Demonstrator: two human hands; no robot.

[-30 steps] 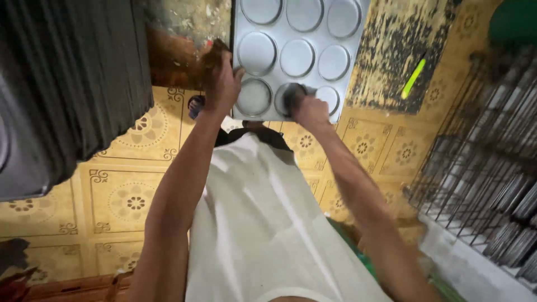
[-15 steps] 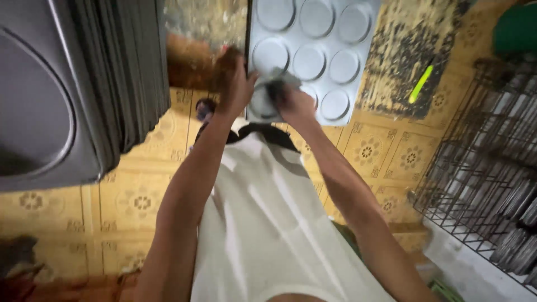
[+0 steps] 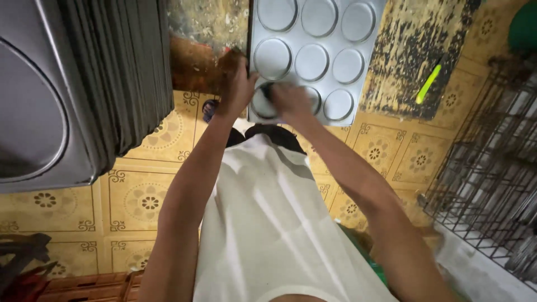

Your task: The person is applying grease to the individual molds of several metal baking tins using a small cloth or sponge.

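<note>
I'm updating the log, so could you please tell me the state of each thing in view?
Muffin tray: flat on the worn board, cups empty.
Left hand: grip on the tray's left edge.
Right hand: pressed into a near cup, blurred.
Stacked trays: upright on edge.

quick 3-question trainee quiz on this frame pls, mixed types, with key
1. True or false: the left hand grips the near left corner of the grey baking tray.
2. Which cup does the right hand press into? A) far right B) near left C) middle
3. What thin object lies on the worn board right of the tray?

Key:
1. True.
2. B, the near-left cup.
3. A bright green stick; its kind cannot be told.
</note>
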